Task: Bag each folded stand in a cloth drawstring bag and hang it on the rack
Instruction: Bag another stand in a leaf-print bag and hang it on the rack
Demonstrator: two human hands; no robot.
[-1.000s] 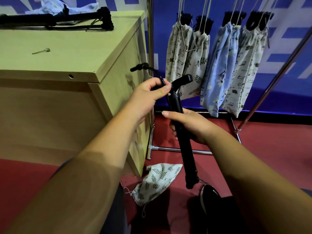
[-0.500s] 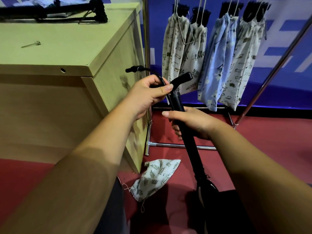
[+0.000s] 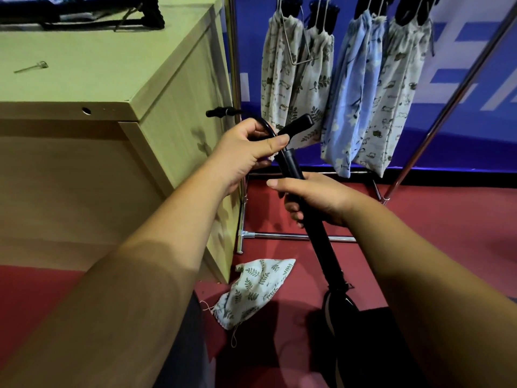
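I hold a black folded stand (image 3: 321, 239) upright in front of me. My right hand (image 3: 316, 200) grips its shaft in the middle. My left hand (image 3: 249, 152) pinches a curved black arm at the stand's top, beside an angled black handle (image 3: 296, 125). The stand's lower end rests near a dark shoe. A leaf-print cloth drawstring bag (image 3: 256, 289) lies crumpled on the red floor below my hands. Several filled cloth bags (image 3: 377, 93) hang from the metal rack (image 3: 447, 107) at the back.
A pale wooden cabinet (image 3: 126, 88) stands at the left, with another black folded stand (image 3: 84, 12) and a small metal pin (image 3: 32, 68) on top. The rack's base bars (image 3: 296, 236) run along the red floor. A blue wall panel is behind.
The stand's lower end has swung right and toward me, tilting the shaft. Both hands keep their grips.
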